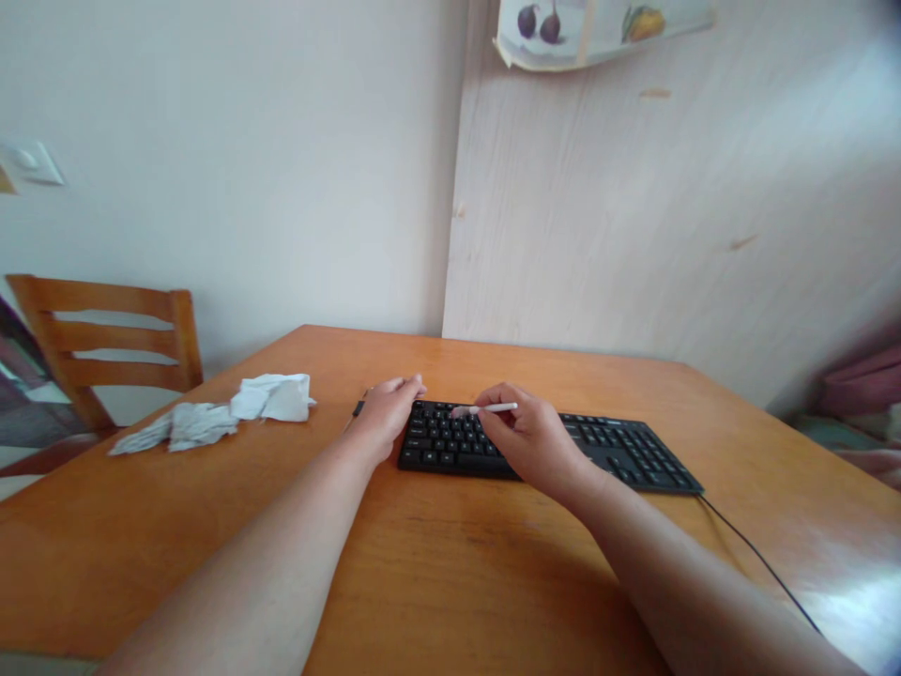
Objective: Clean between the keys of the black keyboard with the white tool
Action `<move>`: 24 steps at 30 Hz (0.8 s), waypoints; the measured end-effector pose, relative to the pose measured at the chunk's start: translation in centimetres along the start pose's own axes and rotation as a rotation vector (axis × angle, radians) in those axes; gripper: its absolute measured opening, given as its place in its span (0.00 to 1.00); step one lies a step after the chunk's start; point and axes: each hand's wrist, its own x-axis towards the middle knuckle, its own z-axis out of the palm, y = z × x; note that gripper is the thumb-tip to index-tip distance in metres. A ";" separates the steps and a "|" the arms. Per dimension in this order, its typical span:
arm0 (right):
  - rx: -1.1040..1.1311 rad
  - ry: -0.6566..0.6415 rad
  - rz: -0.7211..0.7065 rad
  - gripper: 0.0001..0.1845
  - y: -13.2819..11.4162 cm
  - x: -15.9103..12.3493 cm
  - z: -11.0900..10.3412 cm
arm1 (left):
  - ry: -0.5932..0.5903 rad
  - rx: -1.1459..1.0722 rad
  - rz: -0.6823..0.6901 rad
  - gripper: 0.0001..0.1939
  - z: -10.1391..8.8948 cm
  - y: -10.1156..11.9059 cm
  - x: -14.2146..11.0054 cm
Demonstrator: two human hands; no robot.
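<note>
A black keyboard point(450, 441) lies flat on the wooden table. My right hand point(525, 432) is closed in a pinch on a small white-handled brush point(501, 407). Its soft pale tip points left and meets the upper left keys, though bristle detail is blurred. At the keyboard's left end, my left hand point(386, 413) lies against the edge with its fingers together, seemingly gripping it. A small dark piece point(358, 408) shows just left of that hand; its kind is unclear.
Crumpled white cloths or tissues point(204, 422) lie on the table point(436, 563) at left. The keyboard's cable point(760, 559) trails off to the front right. A wooden chair point(113, 324) stands at the left; pale walls point(338, 188) rise behind the table.
</note>
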 end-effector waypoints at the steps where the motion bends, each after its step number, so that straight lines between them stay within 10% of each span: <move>1: -0.012 -0.002 -0.023 0.05 0.1 0.0 0.1 | 0.000 -0.001 0.001 0.23 0.0 0.0 0.0; 24: -0.094 -0.182 -0.110 0.08 -0.2 0.0 0.0 | 0.012 -0.014 -0.010 0.21 0.3 0.3 -0.3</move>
